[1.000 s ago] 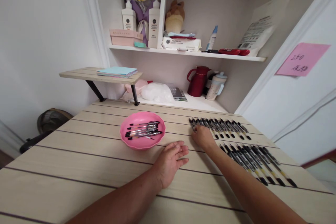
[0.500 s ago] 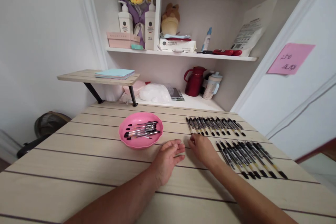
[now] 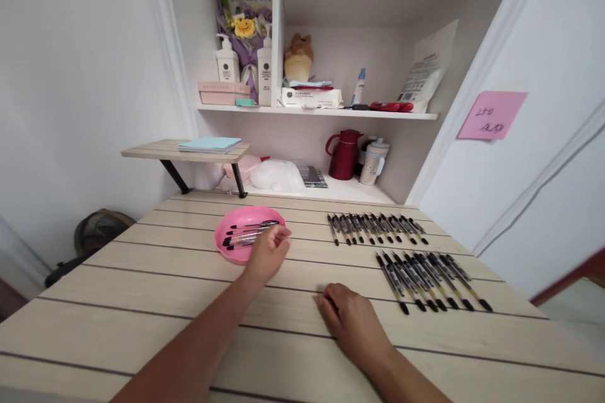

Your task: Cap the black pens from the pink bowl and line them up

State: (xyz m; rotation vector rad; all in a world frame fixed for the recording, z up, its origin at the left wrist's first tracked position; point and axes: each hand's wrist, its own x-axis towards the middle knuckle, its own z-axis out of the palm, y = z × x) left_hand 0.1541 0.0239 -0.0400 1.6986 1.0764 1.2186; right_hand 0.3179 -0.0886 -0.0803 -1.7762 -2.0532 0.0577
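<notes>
My left hand (image 3: pixel 268 252) reaches over the right rim of a pink bowl (image 3: pixel 225 240) that holds several black pens (image 3: pixel 246 234). Its fingertips are pinched together on the end of one of those pens. My right hand (image 3: pixel 350 321) rests on the wooden table (image 3: pixel 142 302) nearer to me, fingers curled under, with nothing visible in it. To the right lie two neat rows of black pens, a far row (image 3: pixel 378 228) and a near row (image 3: pixel 430 272). Neither hand touches them.
Behind the table is a white shelf unit with a red jug (image 3: pixel 344 154), a cup (image 3: pixel 373 160), a plastic bag (image 3: pixel 276 175) and bottles (image 3: pixel 227 63). A small raised shelf (image 3: pixel 184 152) carries a blue notebook. A pink note (image 3: pixel 491 114) sticks to the door on the right.
My left hand moved forward from the table into the pink bowl. My right hand drew back from the far row of pens toward me. The camera view tilted up slightly.
</notes>
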